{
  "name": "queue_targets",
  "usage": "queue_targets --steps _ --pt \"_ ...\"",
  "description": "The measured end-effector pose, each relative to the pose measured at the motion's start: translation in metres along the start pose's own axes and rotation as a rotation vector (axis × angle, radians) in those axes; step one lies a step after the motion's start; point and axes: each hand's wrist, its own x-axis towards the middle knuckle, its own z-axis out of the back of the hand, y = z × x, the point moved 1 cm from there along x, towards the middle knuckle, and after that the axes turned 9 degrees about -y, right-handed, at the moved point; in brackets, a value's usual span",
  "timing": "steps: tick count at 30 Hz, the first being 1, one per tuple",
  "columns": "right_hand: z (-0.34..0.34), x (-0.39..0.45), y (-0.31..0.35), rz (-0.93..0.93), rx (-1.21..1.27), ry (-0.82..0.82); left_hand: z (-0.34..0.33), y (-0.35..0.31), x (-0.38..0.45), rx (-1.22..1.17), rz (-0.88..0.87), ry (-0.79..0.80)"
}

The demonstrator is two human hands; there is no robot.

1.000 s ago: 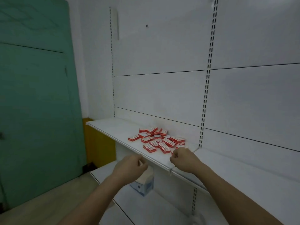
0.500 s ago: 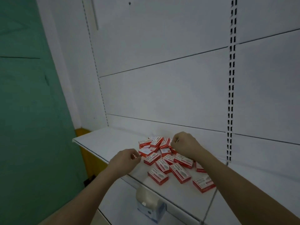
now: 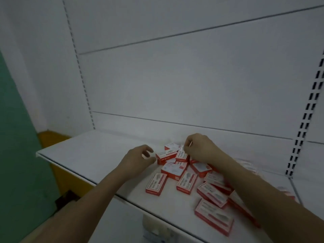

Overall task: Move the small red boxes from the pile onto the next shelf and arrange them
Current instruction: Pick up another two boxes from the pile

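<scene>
My right hand [image 3: 198, 148] pinches a box [image 3: 182, 153] at the back of the pile [image 3: 192, 179]; my left hand [image 3: 138, 158] hovers loose and empty, left of the pile. I judge nothing moved yet: every box I see lies jumbled on the shelf [image 3: 91, 151].

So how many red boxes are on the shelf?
About 13 red boxes: piled on the white shelf, one pinched by the right hand, one beyond that forearm; more likely hidden.
</scene>
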Motion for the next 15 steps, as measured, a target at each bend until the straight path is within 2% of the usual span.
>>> queue_targets --steps 8,11,15 --pt "-0.012 -0.001 0.020 -0.203 -0.064 -0.137 -0.015 0.010 0.051 -0.163 -0.250 0.288" --pt "-0.013 -0.014 0.019 -0.288 -0.056 -0.182 -0.024 0.011 0.055 -0.172 -0.336 0.263" --pt "-0.012 -0.024 0.024 -0.337 -0.013 -0.165 -0.022 0.024 0.059 -0.249 -0.385 0.165"
